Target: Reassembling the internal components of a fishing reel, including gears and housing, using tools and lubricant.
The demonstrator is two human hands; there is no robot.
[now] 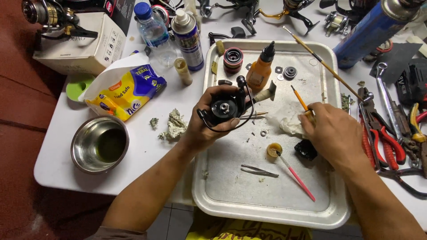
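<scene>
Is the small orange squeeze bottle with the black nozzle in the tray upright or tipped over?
Upright. The small orange squeeze bottle stands on its base in the metal tray, black nozzle pointing up, touching neither hand.

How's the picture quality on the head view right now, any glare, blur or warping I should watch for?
Head view: even overhead light, soft shadows; mild glare on the metal tray rim and steel bowl; left hand with the black reel body is sharp, right hand too; edges bow slightly, wide-lens distortion; top corners crop the tools.

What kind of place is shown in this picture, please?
Probably a home workbench for servicing fishing reels: the left hand holds a black reel body over a metal tray, with pliers and spare reels about.
</scene>
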